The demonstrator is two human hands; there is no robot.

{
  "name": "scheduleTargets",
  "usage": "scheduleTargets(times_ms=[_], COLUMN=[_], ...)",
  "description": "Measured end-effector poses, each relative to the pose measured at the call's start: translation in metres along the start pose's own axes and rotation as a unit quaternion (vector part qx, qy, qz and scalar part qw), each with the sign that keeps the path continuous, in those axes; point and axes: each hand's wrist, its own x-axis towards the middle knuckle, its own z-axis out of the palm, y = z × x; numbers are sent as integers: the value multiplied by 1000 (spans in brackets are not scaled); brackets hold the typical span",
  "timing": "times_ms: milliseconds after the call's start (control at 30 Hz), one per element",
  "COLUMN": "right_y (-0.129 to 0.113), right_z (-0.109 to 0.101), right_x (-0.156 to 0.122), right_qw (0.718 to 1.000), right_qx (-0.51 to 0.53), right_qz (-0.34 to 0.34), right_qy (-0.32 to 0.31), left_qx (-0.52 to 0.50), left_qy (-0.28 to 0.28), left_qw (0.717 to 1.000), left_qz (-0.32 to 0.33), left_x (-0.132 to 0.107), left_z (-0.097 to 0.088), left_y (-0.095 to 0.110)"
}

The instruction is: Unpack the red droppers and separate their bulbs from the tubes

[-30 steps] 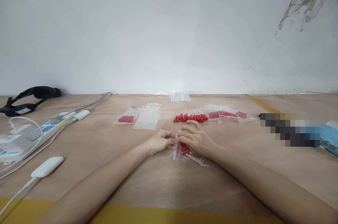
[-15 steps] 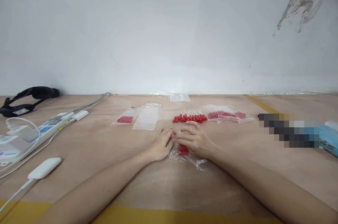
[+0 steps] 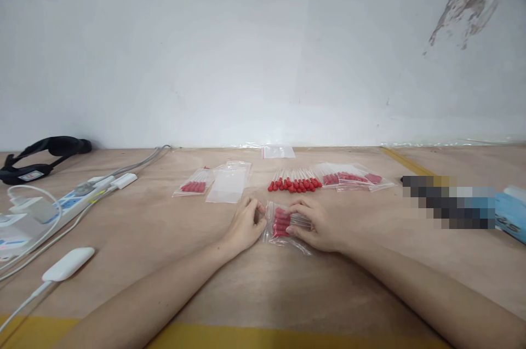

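Observation:
A clear plastic bag (image 3: 269, 235) lies on the table in front of me, with several thin clear sticks with red bulb-like ends (image 3: 281, 223) inside. The red ends point left. My right hand (image 3: 318, 226) curls round the bag's right side, thumb and fingers gripping it over the stems. At the bag's left edge, my left hand (image 3: 246, 224) has its fingers bent and its thumb and forefinger against the plastic. Beyond the hands lies a row of loose red-ended sticks (image 3: 295, 182), red ends toward me.
Filled bags (image 3: 349, 178) lie at the right of the loose sticks, another filled bag (image 3: 194, 183) at the left. Flat bags (image 3: 227, 183) lie beside it. A power strip (image 3: 72, 204) with cables, a white plug-like device (image 3: 69, 263) and a black headset (image 3: 45, 154) occupy the left.
My hands have moved slightly apart. The right hand has shifted right and opened up a little, so more of the bagged red ends shows; the bag lies flatter.

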Motion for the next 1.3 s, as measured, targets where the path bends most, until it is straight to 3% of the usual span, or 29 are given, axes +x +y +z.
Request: scheduleTargets(times_ms=[100,333,500,767,1133,1300], right_y=[6,15,21,26,22,21], right_z=[4,9,8,12,11,9], right_x=[-10,-16,-12,-13,-12,-13], right_qw=[999,998,999,999,999,999], right_qx=[-35,-47,-17,-22,-5,-7], right_qz=[23,33,33,24,28,30], right_qy=[-12,-34,-36,-13,-15,-21], left_qx=[16,-126,-185,-68,34,44], left_qy=[5,-117,-160,-166,-172,-168], left_qw=[1000,980,963,978,969,974], left_qz=[2,102,113,105,171,148], left_x=[0,5,6,5,3,5], left_z=[-1,-10,-13,-16,-5,-6], left_y=[0,4,6,14,19,21])
